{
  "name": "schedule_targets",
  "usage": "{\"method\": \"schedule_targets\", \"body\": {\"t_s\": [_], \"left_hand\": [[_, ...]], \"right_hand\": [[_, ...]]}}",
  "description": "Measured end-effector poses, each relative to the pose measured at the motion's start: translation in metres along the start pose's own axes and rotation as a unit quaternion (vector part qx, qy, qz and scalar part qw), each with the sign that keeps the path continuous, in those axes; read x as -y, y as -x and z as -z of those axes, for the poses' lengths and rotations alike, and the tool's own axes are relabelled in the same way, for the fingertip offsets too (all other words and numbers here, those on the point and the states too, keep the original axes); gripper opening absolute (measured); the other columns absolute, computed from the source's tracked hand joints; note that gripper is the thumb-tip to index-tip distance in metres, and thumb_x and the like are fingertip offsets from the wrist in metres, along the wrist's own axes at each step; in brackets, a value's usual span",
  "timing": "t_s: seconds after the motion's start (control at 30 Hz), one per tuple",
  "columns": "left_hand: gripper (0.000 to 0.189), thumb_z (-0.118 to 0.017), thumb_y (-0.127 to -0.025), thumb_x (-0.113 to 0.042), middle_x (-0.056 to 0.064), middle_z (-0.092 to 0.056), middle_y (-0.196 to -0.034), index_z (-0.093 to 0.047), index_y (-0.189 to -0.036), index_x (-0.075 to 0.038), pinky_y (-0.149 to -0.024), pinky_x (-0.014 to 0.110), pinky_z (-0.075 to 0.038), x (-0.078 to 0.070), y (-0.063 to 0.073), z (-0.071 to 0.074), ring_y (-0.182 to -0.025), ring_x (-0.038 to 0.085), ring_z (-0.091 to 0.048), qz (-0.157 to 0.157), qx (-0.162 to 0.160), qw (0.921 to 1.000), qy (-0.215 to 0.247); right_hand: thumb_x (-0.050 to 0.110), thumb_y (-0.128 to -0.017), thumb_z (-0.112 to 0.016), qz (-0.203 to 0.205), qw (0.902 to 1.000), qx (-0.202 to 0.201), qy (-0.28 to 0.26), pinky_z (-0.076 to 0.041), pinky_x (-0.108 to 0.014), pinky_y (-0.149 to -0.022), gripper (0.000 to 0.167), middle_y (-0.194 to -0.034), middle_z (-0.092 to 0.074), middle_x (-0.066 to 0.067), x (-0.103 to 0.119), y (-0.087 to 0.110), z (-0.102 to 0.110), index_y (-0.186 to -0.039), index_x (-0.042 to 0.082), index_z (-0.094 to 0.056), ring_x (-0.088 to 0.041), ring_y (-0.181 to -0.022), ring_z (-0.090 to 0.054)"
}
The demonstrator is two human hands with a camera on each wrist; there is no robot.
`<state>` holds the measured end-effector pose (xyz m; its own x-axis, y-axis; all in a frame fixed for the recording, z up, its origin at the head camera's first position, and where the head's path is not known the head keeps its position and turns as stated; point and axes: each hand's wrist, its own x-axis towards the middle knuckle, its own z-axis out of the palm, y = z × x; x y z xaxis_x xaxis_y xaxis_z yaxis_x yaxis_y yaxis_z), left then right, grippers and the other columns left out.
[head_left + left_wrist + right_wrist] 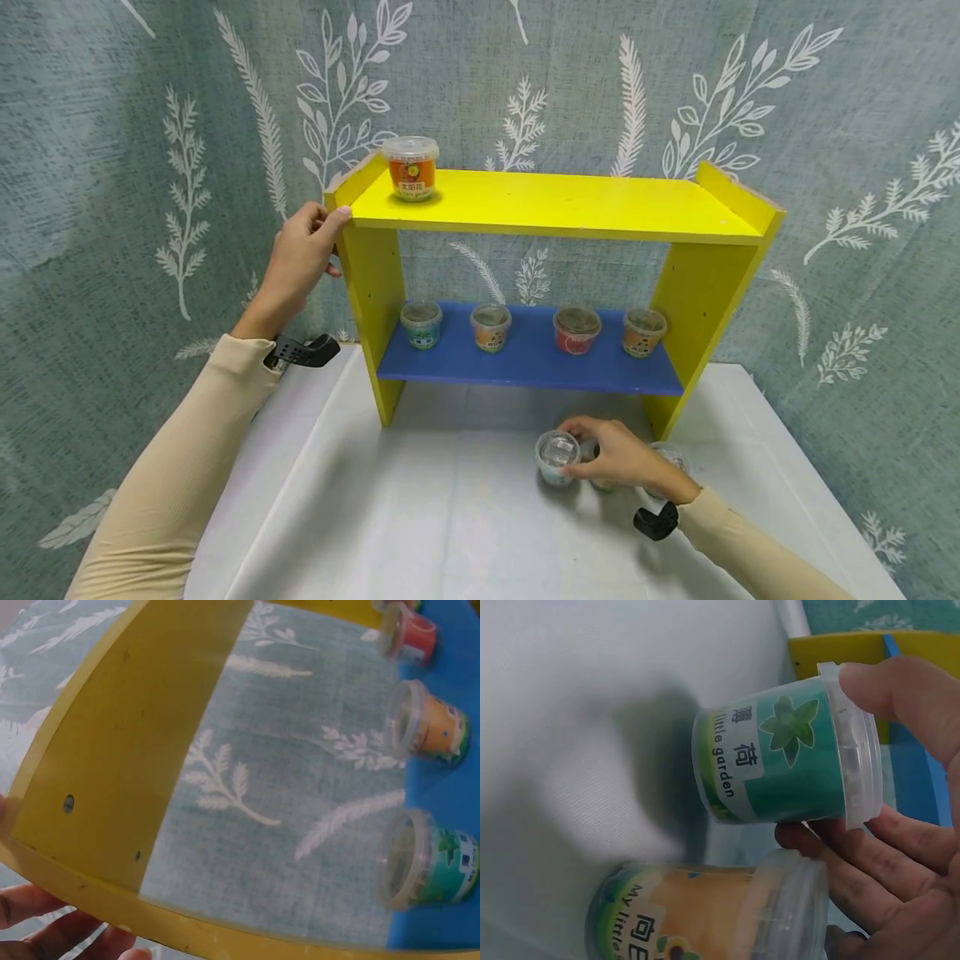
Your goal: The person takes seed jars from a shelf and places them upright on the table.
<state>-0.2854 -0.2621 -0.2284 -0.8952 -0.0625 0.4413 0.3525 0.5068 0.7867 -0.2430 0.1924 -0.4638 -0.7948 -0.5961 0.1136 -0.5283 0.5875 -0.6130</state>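
Observation:
My right hand (618, 454) pinches a small clear-lidded plastic cup (553, 473) low in front of the shelf unit. In the right wrist view, this cup has a green label with leaves (790, 727); my thumb is at its lid and the fingers are on the opposite side. An orange-labelled cup (705, 915) stands close beside it, mostly behind my hand in the head view. My left hand (300, 254) grips the top left corner of the yellow shelf unit (577, 204), thumb at the front edge, other fingers along the outer side.
An orange-labelled cup (412, 171) stands at the left of the top board. Several lidded cups stand in a row on the blue shelf (525, 371). Another cup (670, 457) sits on the white table (420, 517), partly behind my right wrist. Patterned cloth (562, 67) hangs behind.

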Motion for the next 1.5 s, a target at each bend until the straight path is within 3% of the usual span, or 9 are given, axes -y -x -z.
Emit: {"method": "schedule_targets", "body": {"t_s": [0.5,0.87,1.13,1.33,1.5], "left_hand": [[0.054,-0.048,-0.102,-0.062,0.011,-0.05,-0.099,-0.05,-0.115,-0.01,-0.06,0.023,-0.054,0.0,0.001,0.0,-0.089,0.027,-0.054,-0.001,0.002,1.0,0.006],[0.053,-0.048,-0.102,-0.061,0.012,-0.049,-0.096,-0.051,-0.114,-0.009,-0.059,0.023,-0.054,0.001,0.001,0.001,-0.087,0.024,-0.055,-0.001,-0.001,1.0,0.008],[0.054,-0.048,-0.102,-0.063,0.011,-0.05,-0.097,-0.05,-0.112,-0.009,-0.059,0.023,-0.054,0.002,0.001,0.001,-0.089,0.028,-0.055,0.001,-0.002,1.0,0.006],[0.055,-0.048,-0.102,-0.063,0.011,-0.051,-0.1,-0.05,-0.112,-0.009,-0.059,0.023,-0.054,0.001,0.0,0.0,-0.089,0.026,-0.054,0.003,-0.001,1.0,0.005],[0.055,-0.049,-0.101,-0.063,0.011,-0.051,-0.099,-0.05,-0.112,-0.009,-0.059,0.023,-0.054,0.001,-0.001,0.0,-0.09,0.027,-0.054,0.002,-0.002,1.0,0.004]], "right_hand": [[0.042,-0.085,-0.085,-0.013,0.9992,0.0,0.039,-0.055,-0.047,-0.092,0.06,-0.119,-0.073,-0.008,-0.002,0.003,0.0,-0.129,0.007,-0.065,-0.027,-0.109,-0.069],[0.048,-0.085,-0.083,-0.039,0.9982,0.034,0.031,-0.054,-0.046,-0.092,0.058,-0.117,-0.072,-0.002,-0.001,0.003,0.009,-0.126,0.011,-0.066,-0.024,-0.108,-0.067],[0.046,-0.096,-0.073,-0.022,0.9994,-0.022,0.017,-0.052,-0.056,-0.097,0.043,-0.12,-0.071,-0.007,0.0,0.001,0.019,-0.121,0.012,-0.069,-0.034,-0.115,-0.065],[0.041,-0.098,-0.072,-0.023,0.997,-0.072,-0.017,-0.056,-0.043,-0.094,0.039,-0.121,-0.07,-0.008,0.012,-0.001,0.036,-0.124,0.013,-0.068,-0.026,-0.111,-0.067],[0.037,-0.099,-0.072,-0.014,0.9936,-0.11,-0.022,-0.058,-0.037,-0.09,0.036,-0.116,-0.071,-0.001,0.026,-0.001,0.055,-0.124,0.011,-0.069,-0.018,-0.103,-0.068]]}}
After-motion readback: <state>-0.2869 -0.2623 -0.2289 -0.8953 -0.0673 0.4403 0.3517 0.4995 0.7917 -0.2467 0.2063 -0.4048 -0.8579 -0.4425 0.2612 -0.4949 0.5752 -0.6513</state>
